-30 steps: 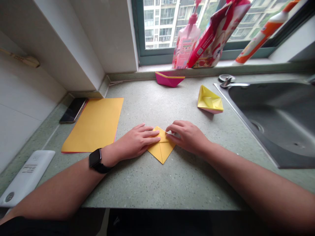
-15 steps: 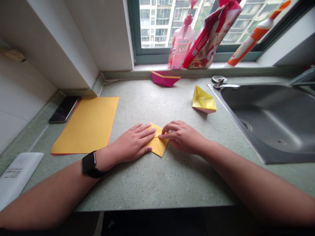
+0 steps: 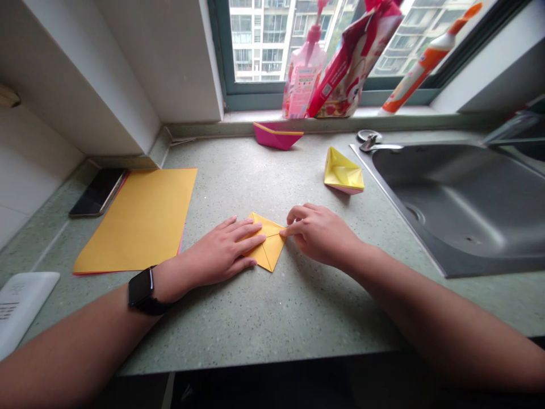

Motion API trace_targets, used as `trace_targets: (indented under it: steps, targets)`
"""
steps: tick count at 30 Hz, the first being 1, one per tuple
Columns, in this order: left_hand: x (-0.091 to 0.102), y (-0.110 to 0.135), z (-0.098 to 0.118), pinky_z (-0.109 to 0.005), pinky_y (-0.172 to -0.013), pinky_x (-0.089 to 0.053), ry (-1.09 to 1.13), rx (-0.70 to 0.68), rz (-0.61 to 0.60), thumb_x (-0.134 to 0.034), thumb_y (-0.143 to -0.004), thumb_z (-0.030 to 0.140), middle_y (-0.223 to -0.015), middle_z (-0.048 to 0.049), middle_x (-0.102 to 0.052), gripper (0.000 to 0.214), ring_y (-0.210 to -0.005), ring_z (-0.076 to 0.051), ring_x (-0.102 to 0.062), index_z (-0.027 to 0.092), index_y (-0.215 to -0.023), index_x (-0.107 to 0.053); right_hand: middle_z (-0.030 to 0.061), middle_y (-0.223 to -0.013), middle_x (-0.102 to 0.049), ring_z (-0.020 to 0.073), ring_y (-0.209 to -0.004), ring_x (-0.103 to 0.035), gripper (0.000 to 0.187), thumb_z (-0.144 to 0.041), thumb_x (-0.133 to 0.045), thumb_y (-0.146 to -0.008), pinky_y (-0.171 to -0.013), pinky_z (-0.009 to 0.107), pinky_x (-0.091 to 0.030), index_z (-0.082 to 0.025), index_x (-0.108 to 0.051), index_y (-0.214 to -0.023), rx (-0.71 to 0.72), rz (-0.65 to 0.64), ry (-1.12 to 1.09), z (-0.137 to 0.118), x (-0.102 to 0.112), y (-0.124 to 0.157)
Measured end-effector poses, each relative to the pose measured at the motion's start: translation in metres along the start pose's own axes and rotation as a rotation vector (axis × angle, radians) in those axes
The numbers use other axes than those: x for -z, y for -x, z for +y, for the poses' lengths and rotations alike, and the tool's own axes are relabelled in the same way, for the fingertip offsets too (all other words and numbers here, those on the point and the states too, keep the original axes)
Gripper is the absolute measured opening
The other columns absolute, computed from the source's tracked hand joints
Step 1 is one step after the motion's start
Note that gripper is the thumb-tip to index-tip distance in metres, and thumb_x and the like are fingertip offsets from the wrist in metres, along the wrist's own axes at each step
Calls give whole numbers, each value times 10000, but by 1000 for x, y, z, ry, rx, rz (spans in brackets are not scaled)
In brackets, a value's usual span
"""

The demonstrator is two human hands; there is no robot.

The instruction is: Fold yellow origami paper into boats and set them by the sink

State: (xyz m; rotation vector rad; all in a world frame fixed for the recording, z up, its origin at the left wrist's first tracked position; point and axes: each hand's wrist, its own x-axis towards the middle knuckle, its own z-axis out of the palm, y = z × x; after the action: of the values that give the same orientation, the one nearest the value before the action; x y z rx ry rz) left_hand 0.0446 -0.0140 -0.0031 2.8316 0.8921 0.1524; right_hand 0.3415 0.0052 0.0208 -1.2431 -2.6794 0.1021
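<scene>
A small folded yellow paper (image 3: 270, 245) lies on the grey-green counter (image 3: 276, 318) in front of me. My left hand (image 3: 217, 255), with a black watch on the wrist, lies flat on the paper's left part, fingers stretched out. My right hand (image 3: 321, 233) has its fingers curled, and its fingertips press on the paper's right corner.
A stack of orange sheets (image 3: 140, 218) and a dark phone (image 3: 97, 192) lie at the left, a white device (image 3: 19, 304) at the near left. A pink paper boat (image 3: 276, 136) and a yellow one (image 3: 343, 171) sit further back. A steel sink (image 3: 460, 199) is at the right, bottles on the sill.
My right fingertips slid along the fold from the paper's middle to its right corner. The left hand stayed flat on the paper. The view shifted slightly to the right.
</scene>
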Motion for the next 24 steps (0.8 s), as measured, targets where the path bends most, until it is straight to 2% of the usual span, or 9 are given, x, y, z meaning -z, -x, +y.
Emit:
trace_targets:
  steps: [4,10,15,17,20,24]
  targets:
    - [0,0,0,-592,-1354,-286,12,4,-5,-483,-1164,530,-1721,-130,-502,542,-1596,-347,-465,241,-1617,-551,36,-985,-802,219,-858,-638,330,-124,-662,-947,-777,370,-432,-334,-916,-972,-59,-23,18,1,3,1]
    - [0,0,1,-599,-1363,-255,32,21,-10,-485,-1164,527,-1726,-133,-493,542,-1606,-343,-452,249,-1625,-546,39,-980,-814,210,-848,-644,345,-113,-653,-952,-778,352,-441,-332,-913,-1013,-57,-64,25,3,4,2]
    - [1,-1,1,-623,-1364,-231,48,33,-23,-485,-1166,513,-1728,-132,-491,530,-1611,-346,-442,253,-1623,-551,44,-979,-811,201,-841,-647,333,-81,-646,-942,-792,344,-459,-294,-900,-962,-17,14,-7,5,1,0]
    - [2,0,0,-627,-1364,-225,66,33,-19,-495,-1164,500,-1726,-125,-495,510,-1617,-342,-435,262,-1610,-566,53,-1004,-808,209,-868,-656,336,-83,-620,-962,-812,355,-480,-282,-890,-970,34,84,-35,5,-2,-1]
    - [3,0,0,-617,-1373,-209,113,36,-5,-514,-1159,484,-1716,-123,-511,519,-1623,-319,-433,268,-1630,-529,68,-1058,-808,224,-925,-675,350,-93,-588,-983,-847,377,-524,-268,-875,-1082,165,156,-84,3,-7,-2]
    - [6,0,-2,-605,-1386,-196,194,54,28,-571,-1128,479,-1685,-155,-545,620,-1599,-300,-475,222,-1674,-429,79,-1126,-812,232,-980,-700,363,-89,-600,-974,-902,408,-578,-252,-844,-1187,328,135,-125,0,-16,-3]
